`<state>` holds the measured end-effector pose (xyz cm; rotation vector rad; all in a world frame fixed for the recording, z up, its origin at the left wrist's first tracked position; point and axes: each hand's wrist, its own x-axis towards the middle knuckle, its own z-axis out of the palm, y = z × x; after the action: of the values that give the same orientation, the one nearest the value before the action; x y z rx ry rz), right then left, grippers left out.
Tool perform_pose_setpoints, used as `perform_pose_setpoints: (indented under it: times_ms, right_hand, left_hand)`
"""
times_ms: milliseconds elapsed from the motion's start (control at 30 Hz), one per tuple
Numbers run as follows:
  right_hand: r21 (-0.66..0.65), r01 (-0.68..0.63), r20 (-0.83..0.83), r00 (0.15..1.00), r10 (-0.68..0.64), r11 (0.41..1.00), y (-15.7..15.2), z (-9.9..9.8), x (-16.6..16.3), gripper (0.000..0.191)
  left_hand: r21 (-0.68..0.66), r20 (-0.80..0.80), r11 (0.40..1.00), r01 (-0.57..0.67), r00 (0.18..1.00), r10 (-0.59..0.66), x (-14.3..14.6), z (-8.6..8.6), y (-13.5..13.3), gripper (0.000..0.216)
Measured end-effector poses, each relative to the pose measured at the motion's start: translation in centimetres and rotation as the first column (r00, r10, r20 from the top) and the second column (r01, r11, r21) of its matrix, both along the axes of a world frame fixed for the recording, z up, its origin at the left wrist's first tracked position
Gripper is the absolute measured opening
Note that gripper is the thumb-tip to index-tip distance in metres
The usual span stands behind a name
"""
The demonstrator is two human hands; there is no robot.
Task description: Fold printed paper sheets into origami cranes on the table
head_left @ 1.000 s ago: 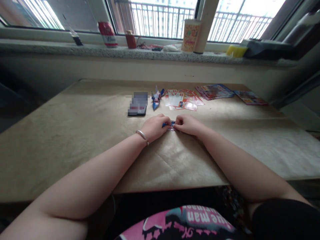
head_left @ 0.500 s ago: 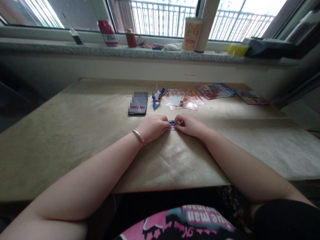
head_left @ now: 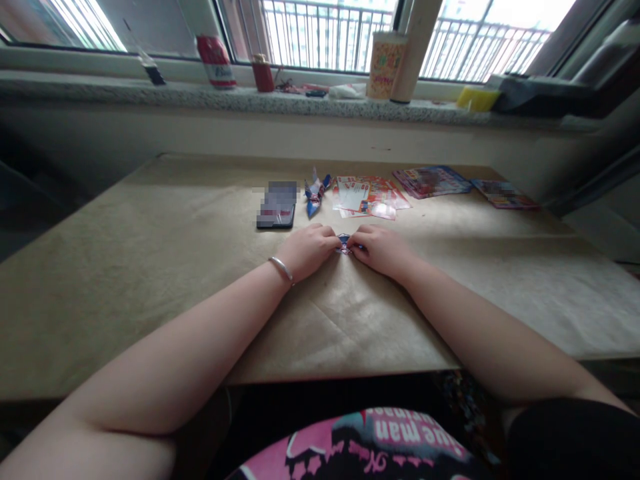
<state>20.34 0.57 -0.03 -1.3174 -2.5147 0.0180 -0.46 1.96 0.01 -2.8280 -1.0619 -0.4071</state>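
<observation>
A small piece of folded blue patterned paper [head_left: 344, 245] lies on the table between my hands, mostly covered by fingers. My left hand [head_left: 311, 248], with a silver bangle at the wrist, pinches its left side. On the right side, my right hand [head_left: 381, 249] has thumb and fingers closed on the same paper. Just beyond my hands sits a folded paper crane [head_left: 316, 193] in blue, white and red. A phone [head_left: 278, 205], partly blurred out, lies to the left of the crane.
Loose orange and white printed sheets [head_left: 367, 195] lie right of the crane. Farther right are a stack of colourful booklets [head_left: 433, 181] and another printed stack [head_left: 504, 193]. The windowsill [head_left: 300, 107] holds a red can [head_left: 216, 61], a patterned cup [head_left: 386, 67] and a yellow sponge-like block [head_left: 477, 99].
Both hands have shifted very slightly away from me with the paper, and the fingers sit a little differently on it. The other things stay where they were.
</observation>
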Motion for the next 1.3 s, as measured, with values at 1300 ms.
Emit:
perform_pose_setpoints:
  times_ms: [1300]
  right_hand:
    - [-0.015,0.022,-0.018,1.000,-0.022,1.000,-0.4,0.2,0.0,0.025]
  left_hand:
    - [-0.009,-0.169,1.000,0.028,0.985,-0.029,0.0,1.5,-0.9,0.031]
